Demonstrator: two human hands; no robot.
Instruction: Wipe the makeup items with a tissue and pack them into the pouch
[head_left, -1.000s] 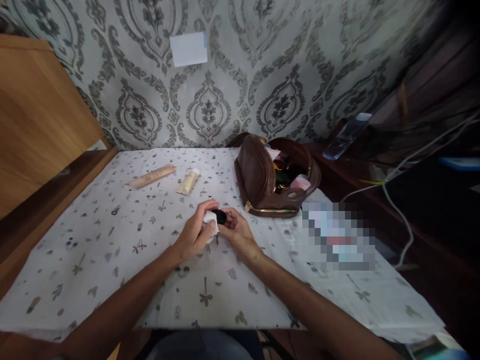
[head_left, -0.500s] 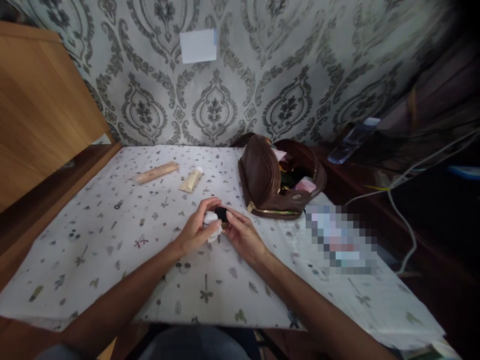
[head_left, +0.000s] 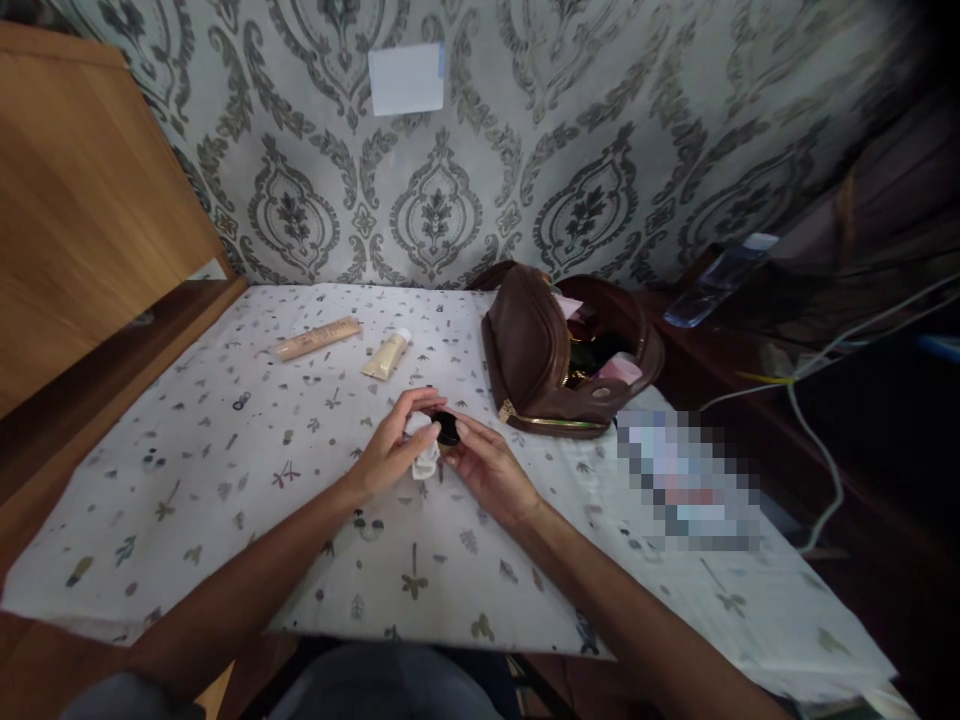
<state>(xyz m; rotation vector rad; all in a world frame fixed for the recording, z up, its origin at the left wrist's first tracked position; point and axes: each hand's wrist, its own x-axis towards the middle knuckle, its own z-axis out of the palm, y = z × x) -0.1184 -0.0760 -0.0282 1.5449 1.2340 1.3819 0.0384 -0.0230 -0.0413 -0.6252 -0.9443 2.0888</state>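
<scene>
My left hand (head_left: 394, 440) is closed around a crumpled white tissue (head_left: 424, 460), its thumb pressed near a small, round, black, shiny object (head_left: 445, 428). The fingers of my right hand (head_left: 491, 465) grip that black object from the right side. Both hands meet just above the patterned cloth, and the tissue touches or nearly touches the black piece. What exactly the black object is, I cannot make out; it looks like a cap or small compact. Beyond the hands lie a small cream-coloured tube (head_left: 387, 356) with a white cap and a longer beige tube (head_left: 319, 338).
An unzipped brown bag (head_left: 532, 350) with items inside stands right of the tubes. A blurred-out flat item (head_left: 690, 480) lies before it. Further right are a clear bottle (head_left: 721, 280) and white cables (head_left: 814, 450). A wooden panel (head_left: 90, 190) borders the left; a patterned wall rises behind.
The view has shifted slightly. The black object has turned a little in my fingers, showing more of its shiny round face; both hands keep their hold.
</scene>
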